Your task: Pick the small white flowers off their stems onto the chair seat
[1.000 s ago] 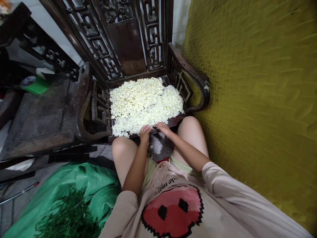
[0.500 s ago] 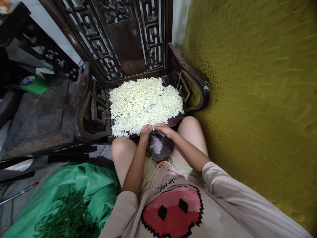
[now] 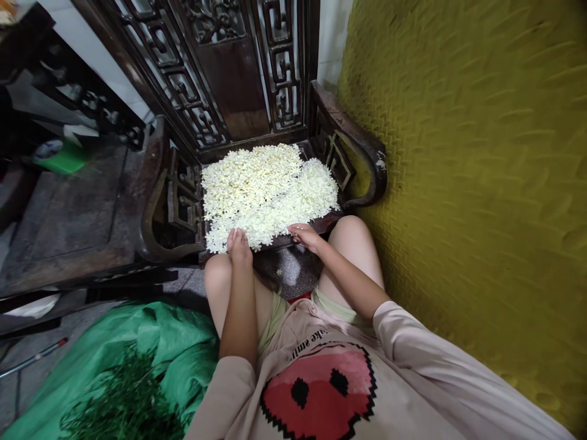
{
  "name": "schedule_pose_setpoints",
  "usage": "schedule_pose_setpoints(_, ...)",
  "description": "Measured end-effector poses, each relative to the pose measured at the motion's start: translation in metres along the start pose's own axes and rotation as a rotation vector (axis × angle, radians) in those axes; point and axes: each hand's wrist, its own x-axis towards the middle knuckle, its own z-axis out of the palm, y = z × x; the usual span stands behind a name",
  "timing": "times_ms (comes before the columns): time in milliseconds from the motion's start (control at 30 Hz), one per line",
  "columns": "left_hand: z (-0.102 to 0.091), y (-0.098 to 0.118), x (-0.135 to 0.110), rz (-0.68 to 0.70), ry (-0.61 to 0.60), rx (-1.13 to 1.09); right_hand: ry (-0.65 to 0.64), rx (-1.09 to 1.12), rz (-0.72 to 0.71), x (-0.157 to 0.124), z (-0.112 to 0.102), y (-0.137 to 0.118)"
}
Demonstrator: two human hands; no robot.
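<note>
Small white flowers (image 3: 270, 214) lie spread in a thick layer over the seat of a dark carved wooden chair (image 3: 243, 91). A creamier heap of flowers (image 3: 247, 174) covers the back left of the layer. My left hand (image 3: 239, 246) is at the front left edge of the flowers, its fingers close together and touching them; whatever is between its fingertips is too small to make out. Near the seat's front edge, to the right, my right hand (image 3: 304, 236) is closed, with bits of white flower showing at its fingers.
A yellow textured sheet (image 3: 472, 183) rises along the right side. At left stands another dark wooden seat (image 3: 68, 220) with a green container (image 3: 64, 157). A green sack (image 3: 178, 336) with leafy stems (image 3: 123, 397) lies at lower left. One flower (image 3: 279, 272) is below the seat's front edge.
My left hand has parted from my right hand and moved left to the flowers' front left edge. The right hand has stayed almost in place.
</note>
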Motion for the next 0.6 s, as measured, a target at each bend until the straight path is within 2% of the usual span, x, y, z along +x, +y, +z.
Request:
schedule_pose_setpoints(133,-0.003,-0.003,0.005,0.045,0.01,0.054,-0.002,-0.036,0.029,0.002,0.0,0.007)
schedule_pose_setpoints(267,0.006,-0.023,-0.013,0.091,0.006,0.275,-0.006,-0.071,0.051,0.0,0.002,0.01)
schedule_pose_setpoints(333,0.011,-0.03,-0.025,0.078,-0.166,0.369,-0.032,-0.083,0.047,-0.002,0.003,0.009)
schedule_pose_setpoints(433,0.016,-0.035,-0.04,-0.086,-0.444,0.467,-0.089,-0.092,0.043,-0.006,0.005,0.006)
schedule_pose_setpoints(500,0.017,-0.036,-0.044,-0.152,-0.503,0.488,-0.108,-0.091,0.041,-0.007,0.006,0.005)
schedule_pose_setpoints(600,0.015,-0.036,-0.045,-0.145,-0.476,0.444,-0.114,-0.094,0.038,-0.008,0.007,0.005)
